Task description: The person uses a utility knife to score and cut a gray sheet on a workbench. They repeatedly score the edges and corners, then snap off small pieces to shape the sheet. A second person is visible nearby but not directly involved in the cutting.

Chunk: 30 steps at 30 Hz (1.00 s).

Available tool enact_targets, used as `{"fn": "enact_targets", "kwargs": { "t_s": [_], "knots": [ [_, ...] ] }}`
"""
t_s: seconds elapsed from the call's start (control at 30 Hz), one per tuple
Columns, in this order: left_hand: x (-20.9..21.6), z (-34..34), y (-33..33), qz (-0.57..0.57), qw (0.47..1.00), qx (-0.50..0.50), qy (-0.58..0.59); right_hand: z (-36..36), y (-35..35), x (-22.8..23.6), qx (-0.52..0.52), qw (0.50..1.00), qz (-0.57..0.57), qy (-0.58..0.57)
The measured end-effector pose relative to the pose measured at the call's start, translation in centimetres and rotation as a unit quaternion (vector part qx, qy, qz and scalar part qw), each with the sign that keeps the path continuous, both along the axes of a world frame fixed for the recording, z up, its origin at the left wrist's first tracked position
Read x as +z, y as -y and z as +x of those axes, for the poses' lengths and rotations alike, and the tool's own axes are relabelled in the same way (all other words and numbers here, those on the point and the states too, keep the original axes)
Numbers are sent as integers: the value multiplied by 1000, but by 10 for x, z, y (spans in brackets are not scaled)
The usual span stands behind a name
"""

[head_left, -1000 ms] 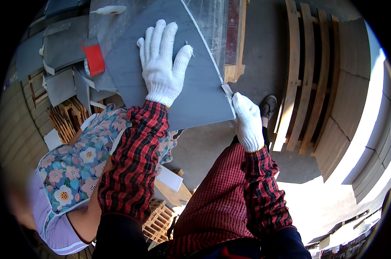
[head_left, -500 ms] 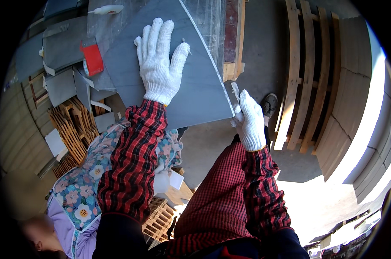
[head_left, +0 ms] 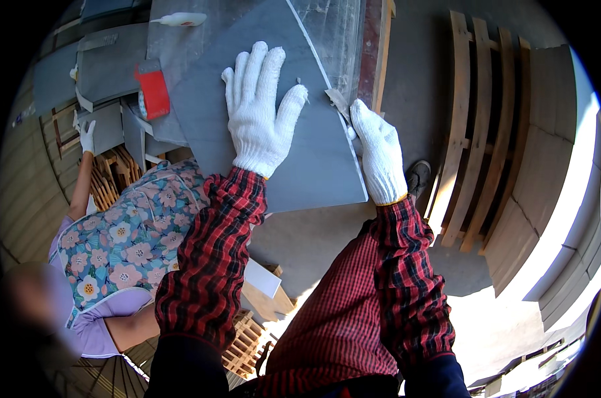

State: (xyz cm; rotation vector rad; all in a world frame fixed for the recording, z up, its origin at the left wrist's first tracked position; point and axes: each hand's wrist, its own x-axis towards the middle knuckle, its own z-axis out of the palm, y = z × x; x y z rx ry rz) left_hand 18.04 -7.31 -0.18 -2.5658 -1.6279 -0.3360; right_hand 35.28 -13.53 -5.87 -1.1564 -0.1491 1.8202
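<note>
A tall stack (head_left: pixel 542 156) of pale boards is standing at the far right of the work area. Just beside it, on its left, a wooden pallet (head_left: pixel 479 99) is showing its long slats. On the left, a co-worker in a floral apron (head_left: pixel 134 245) is leaning over, with one gloved hand (head_left: pixel 87 137) reaching toward grey boards (head_left: pixel 112 63). Ahead, a bench (head_left: pixel 385 56) is bearing clear film (head_left: pixel 333 40) and, over that, a grey panel (head_left: pixel 320 166). The panel is lying flat in front of the wearer, its near corner overhanging the bench; a pale line is running along its right edge.

The wearer's left hand (head_left: pixel 261 123), in a white knit glove, is resting palm down on the panel, fingers loosely spread and thumb held well out. The right hand (head_left: pixel 380 152), gloved alike, is bending its fingers at the panel's right edge and pinching a flat grey piece (head_left: pixel 337 103). That piece is overlapping the pale edge, tilted toward the upper left; I cannot tell its material.

Left of the panel, a red item (head_left: pixel 155 94) is lying near its edge. A white bottle (head_left: pixel 179 19) is lying on its side farther up. A tiny grey speck (head_left: pixel 298 79) is sitting just beyond the left thumb's tip.
</note>
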Motion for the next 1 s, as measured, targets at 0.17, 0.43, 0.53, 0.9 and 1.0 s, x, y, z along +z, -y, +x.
{"fn": "enact_targets", "kwargs": {
  "t_s": [0.17, 0.43, 0.53, 0.9, 1.0],
  "knots": [
    [0, -5, 17, 3, 1000, -7, 21, -3, 26, 4, 0, 999, 15, 36],
    [7, -9, 29, 10, 1000, -6, 14, -10, 50, 3, 6, 999, 22, 22],
    [7, -13, 27, 19, 1000, -16, 15, -14, 51, 5, -5, 999, 23, 25],
    [11, -10, 27, 10, 1000, -9, 13, -15, 54, 6, -4, 999, 24, 34],
    [12, -8, 26, 9, 1000, -10, 6, -14, 53, 4, 3, 999, 30, 39]
  ]
}}
